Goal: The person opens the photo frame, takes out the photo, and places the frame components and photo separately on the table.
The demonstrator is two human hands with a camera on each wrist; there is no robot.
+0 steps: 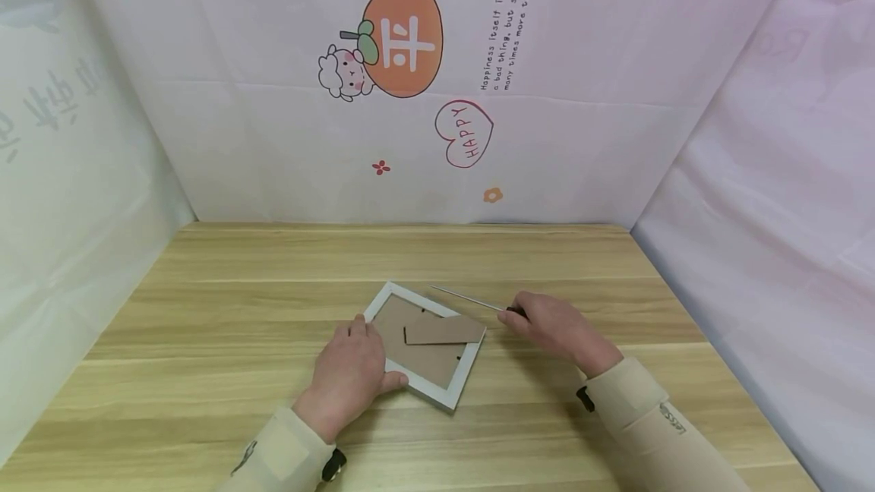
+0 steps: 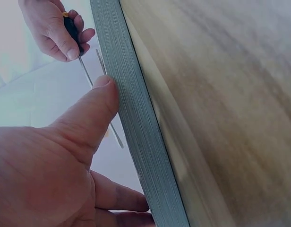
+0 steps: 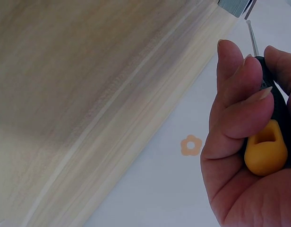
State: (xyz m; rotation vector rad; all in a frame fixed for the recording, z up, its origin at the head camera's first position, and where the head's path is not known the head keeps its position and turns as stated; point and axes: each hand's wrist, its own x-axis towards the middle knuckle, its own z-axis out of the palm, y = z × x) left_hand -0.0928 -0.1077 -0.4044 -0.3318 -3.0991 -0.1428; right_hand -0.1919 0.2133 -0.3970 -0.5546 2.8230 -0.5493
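A picture frame with a light border [image 1: 420, 383] lies back side up on the table, turned at an angle. Its brown backing board [image 1: 427, 363] carries a stand flap [image 1: 440, 331]; small dark tabs show along the board's edge. My left hand [image 1: 352, 370] holds the frame at its left end, the thumb against the grey side edge [image 2: 136, 109] in the left wrist view. To the right of the frame, my right hand [image 1: 557, 325] grips a screwdriver by its black and yellow handle [image 3: 266, 153]. The thin metal shaft [image 1: 468, 298] points left, above the frame's far edge.
The wood-grain table [image 1: 273, 264] extends around the frame. White printed cloth [image 1: 273, 150] hangs behind it, with more cloth at the left [image 1: 82, 196] and right [image 1: 766, 211]. Dark bands [image 1: 334, 465] sit at the sleeve cuffs.
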